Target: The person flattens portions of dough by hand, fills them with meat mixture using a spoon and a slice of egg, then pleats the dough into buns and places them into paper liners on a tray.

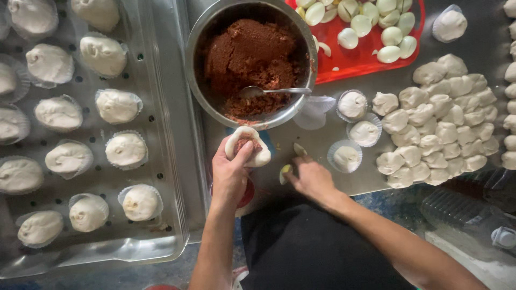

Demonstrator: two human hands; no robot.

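Note:
My left hand (pixel 230 172) holds a flattened round of white dough (pixel 248 145) with a dab of red-brown filling in its middle, the thumb pressing on it. My right hand (pixel 313 178) rests on the metal table, fingers touching small egg pieces (pixel 285 173) lying there. Just beyond both hands stands a steel bowl (pixel 200 75) of red-brown filling (pixel 250 56) with a spoon (pixel 274 91) lying in it.
A perforated metal tray (pixel 161 156) at left carries several filled buns in paper cups. A heap of dough pieces (pixel 441 123) lies at right, three cupped buns (pixel 357 129) beside it. A red tray (pixel 371 67) with halved eggs stands at the back. Plastic bottles (pixel 473 215) lie lower right.

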